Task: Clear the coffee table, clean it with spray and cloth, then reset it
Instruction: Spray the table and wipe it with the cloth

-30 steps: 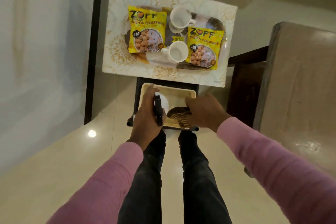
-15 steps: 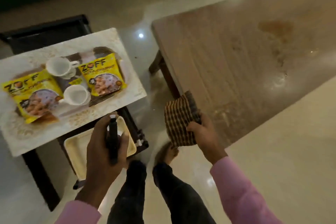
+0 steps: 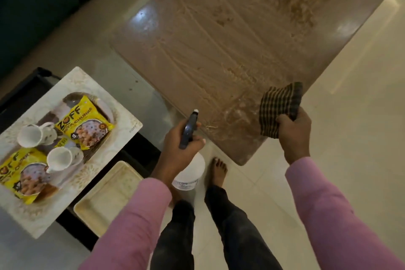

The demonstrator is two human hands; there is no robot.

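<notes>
The brown coffee table (image 3: 219,46) fills the upper middle, bare, with streaks and stains on its top. My left hand (image 3: 179,149) grips a white spray bottle (image 3: 189,173) with a dark trigger head, its nozzle aimed at the table's near corner. My right hand (image 3: 293,133) holds a checked brown cloth (image 3: 278,107) bunched up just above the table's near right edge. On a patterned board (image 3: 105,85) at the left lie two yellow snack packets (image 3: 85,125), two white cups (image 3: 58,158) and a tray.
A cream tray (image 3: 105,199) sits on a lower dark shelf beneath the board. Dark furniture (image 3: 32,6) stands at the upper left. My bare foot (image 3: 217,171) is on the pale tiled floor (image 3: 350,94) by the table's corner.
My view swung from the side stand to the coffee table. Both hands lifted the bottle and cloth off the cream tray and carried them right, up to the table's near corner.
</notes>
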